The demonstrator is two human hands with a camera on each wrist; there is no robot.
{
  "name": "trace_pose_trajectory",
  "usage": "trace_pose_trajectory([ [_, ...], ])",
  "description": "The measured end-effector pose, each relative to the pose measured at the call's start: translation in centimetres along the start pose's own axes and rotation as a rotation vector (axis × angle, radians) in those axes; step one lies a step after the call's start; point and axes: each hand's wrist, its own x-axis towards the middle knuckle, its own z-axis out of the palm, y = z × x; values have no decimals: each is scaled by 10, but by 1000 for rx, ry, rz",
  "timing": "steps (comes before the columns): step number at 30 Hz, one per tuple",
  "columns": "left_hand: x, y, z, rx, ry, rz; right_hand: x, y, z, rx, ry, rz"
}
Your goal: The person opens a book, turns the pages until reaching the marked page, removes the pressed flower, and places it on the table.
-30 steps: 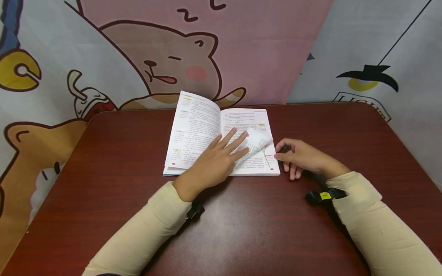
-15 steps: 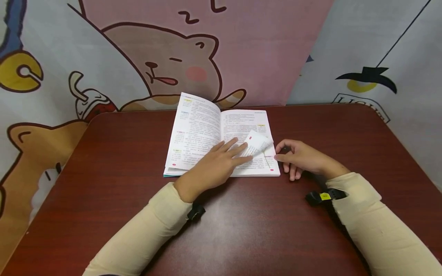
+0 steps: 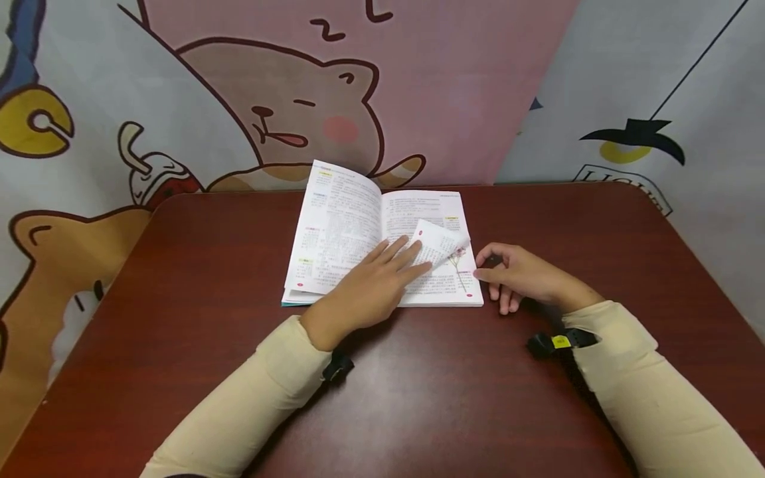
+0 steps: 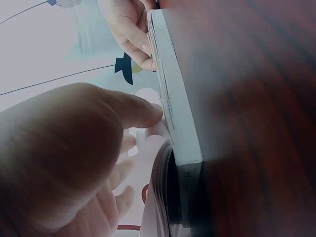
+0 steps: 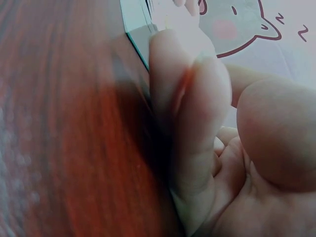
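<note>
Left hand [image 3: 375,285], fingers straight, presses the open book [image 3: 352,226]; right hand [image 3: 518,275], loosely curled, touches its edge.

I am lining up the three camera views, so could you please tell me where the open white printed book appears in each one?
Head: the open white printed book lies at centre, on the dark red wooden table, under the left hand.
Left wrist: its page edges run down the middle.
Right wrist: only a corner shows, top centre, behind the right hand.
Shared landmark: the table.
</note>
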Motion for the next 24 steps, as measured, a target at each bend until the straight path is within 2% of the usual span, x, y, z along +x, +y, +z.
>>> trace_pose_trajectory([
  [13, 1, 1, 3, 7, 16, 9, -1, 2, 0, 0, 0, 18],
  [24, 1, 1, -3, 29, 23, -13, 0, 0, -3, -10, -3, 3],
])
